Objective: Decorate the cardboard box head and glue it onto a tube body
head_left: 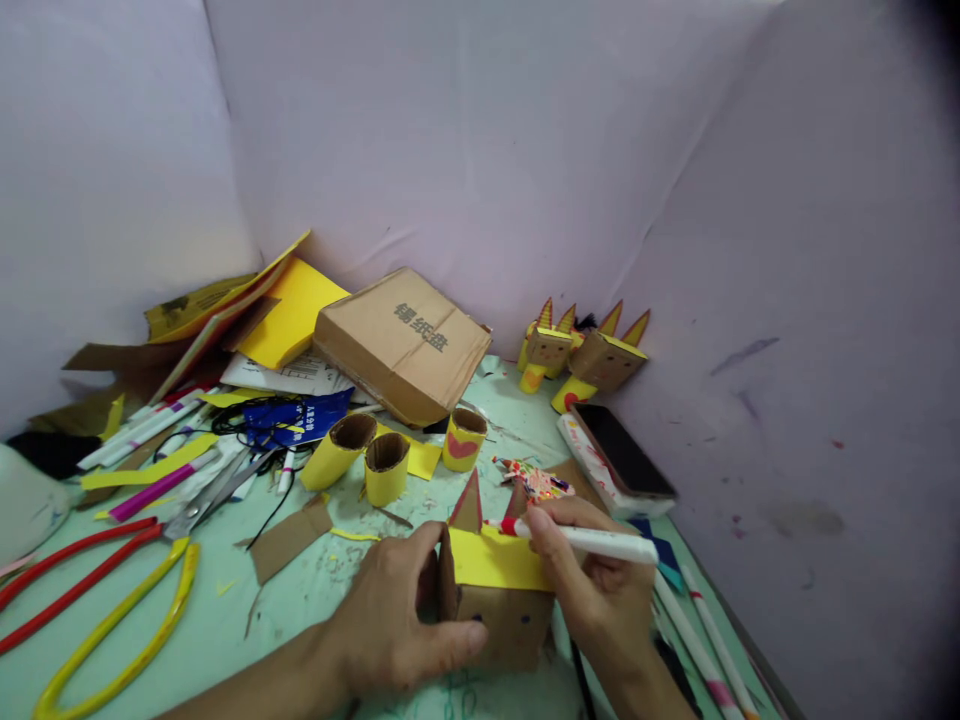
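Observation:
A small cardboard box (502,610) with a yellow top, two pointed ears and dark dots on its front sits at the lower middle. My left hand (405,605) grips its left side, thumb across the front. In my right hand (592,590) is a white marker (607,541) with a red tip end, pointing left at the base of the left ear (468,505). Whether the tip touches is too small to tell. Behind the box stand yellow-covered cardboard tubes (386,470), and one tube (464,440) bears a red heart.
Red and yellow handled scissors (142,545) lie left, near scattered markers (146,435) and cardboard scraps (291,538). A large cardboard box (405,345) stands behind. Finished-looking box figures (600,360) and a phone (626,450) on a white box are at right.

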A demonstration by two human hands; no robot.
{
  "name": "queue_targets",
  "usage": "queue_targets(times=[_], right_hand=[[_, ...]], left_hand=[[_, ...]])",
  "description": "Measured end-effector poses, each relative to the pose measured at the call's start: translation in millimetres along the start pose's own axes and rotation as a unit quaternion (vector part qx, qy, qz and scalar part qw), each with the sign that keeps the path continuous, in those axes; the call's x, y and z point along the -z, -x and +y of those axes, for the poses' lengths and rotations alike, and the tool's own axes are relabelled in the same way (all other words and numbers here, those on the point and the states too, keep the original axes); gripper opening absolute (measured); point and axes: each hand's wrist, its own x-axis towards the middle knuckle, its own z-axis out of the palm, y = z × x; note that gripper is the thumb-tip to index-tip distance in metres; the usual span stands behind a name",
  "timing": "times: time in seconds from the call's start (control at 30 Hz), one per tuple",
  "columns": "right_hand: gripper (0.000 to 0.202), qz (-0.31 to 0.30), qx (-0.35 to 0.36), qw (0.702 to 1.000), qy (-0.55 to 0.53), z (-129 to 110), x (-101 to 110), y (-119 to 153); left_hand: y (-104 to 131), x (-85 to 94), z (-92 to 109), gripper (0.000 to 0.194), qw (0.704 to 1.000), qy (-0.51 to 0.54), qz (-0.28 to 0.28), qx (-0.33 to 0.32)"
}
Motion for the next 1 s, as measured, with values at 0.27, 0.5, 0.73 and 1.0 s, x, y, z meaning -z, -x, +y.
queue_targets(times=[0.27, 0.5, 0.73, 1.0], right_hand=[[0.024, 0.178, -0.068, 0.981, 0.031, 4, 19, -1], [0.012, 0.093, -0.001, 0.995, 0.045, 13, 13, 3], [0.011, 0.081, 0.049, 0.994, 0.051, 15, 11, 2], [0.013, 0.036, 0.044, 0.997, 0.048, 10, 15, 5]], left_hand=[[-2, 2.4, -5, 0.051, 1.0, 0.006, -0.016, 0.006], [-1, -1.0, -6, 0.047, 1.0, -0.013, 0.001, 0.008], [0, -1.9, -6, 0.044, 1.0, -0.01, -0.008, 0.003], [-1, -2.6, -10, 0.042, 1.0, -0.028, 0.002, -0.01]])
